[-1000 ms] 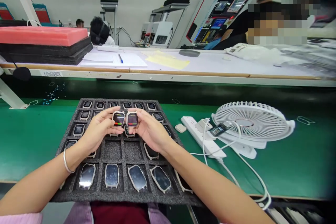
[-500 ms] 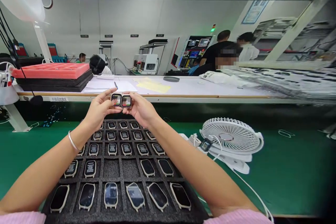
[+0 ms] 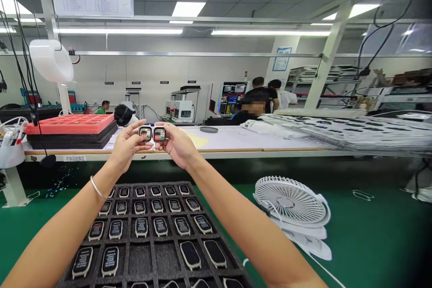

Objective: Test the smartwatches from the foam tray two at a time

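Observation:
My left hand (image 3: 127, 146) pinches a smartwatch body (image 3: 145, 133) between thumb and fingers, its lit screen facing me. A second smartwatch body (image 3: 159, 134), also lit, is gripped by my right hand (image 3: 177, 145). Both are held up side by side above the tray's far end, with a narrow gap between them. Below lies a black foam tray (image 3: 140, 258) with rows of strapless watch bodies in its compartments. Many of these show white text on dark screens; some screens are dark. Two neighbouring compartments in the fourth row hold no watch.
A white fan (image 3: 292, 204) stands on the green bench (image 3: 371, 238) at right. Red and black foam trays (image 3: 70, 124) are stacked on the raised shelf (image 3: 232, 139) at left. Packed sheets (image 3: 344, 130) lie at its right. Several people are beyond the shelf.
My view has tilted upward, so ceiling lights and a hanging sheet now show. The two watches, touching or nearly so before, are now slightly apart, still in my hands.

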### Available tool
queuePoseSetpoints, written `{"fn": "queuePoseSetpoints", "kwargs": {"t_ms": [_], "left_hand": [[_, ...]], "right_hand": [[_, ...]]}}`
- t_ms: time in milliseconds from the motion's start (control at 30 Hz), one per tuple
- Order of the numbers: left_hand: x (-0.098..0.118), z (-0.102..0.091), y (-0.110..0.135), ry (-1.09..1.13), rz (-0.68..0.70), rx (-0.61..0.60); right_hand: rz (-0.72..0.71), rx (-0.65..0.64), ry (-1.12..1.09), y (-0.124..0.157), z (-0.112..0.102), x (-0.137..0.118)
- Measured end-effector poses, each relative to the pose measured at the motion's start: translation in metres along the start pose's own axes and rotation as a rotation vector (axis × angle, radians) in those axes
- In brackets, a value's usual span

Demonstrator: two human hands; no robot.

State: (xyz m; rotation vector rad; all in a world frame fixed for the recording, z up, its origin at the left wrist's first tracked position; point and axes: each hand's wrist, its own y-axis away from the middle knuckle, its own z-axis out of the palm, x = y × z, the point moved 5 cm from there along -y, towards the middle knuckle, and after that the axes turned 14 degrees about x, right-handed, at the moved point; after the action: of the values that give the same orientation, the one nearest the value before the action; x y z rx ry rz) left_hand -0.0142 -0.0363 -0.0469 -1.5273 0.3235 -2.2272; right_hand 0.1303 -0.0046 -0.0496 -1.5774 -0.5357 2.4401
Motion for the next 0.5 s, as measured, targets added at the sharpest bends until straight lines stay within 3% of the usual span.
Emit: {"fn": "queuePoseSetpoints", "kwargs": {"t_ms": [267, 500], "left_hand": [[-0.004, 0.004, -0.009, -0.018, 0.048, -0.012], [-0.003, 0.004, -0.013, -0.08, 0.177, -0.019]], "right_hand": [[0.014, -0.019, -0.004, -0.005, -0.001, -0.005], [-0.055, -0.083, 0.002, -0.009, -0.001, -0.006]]}}
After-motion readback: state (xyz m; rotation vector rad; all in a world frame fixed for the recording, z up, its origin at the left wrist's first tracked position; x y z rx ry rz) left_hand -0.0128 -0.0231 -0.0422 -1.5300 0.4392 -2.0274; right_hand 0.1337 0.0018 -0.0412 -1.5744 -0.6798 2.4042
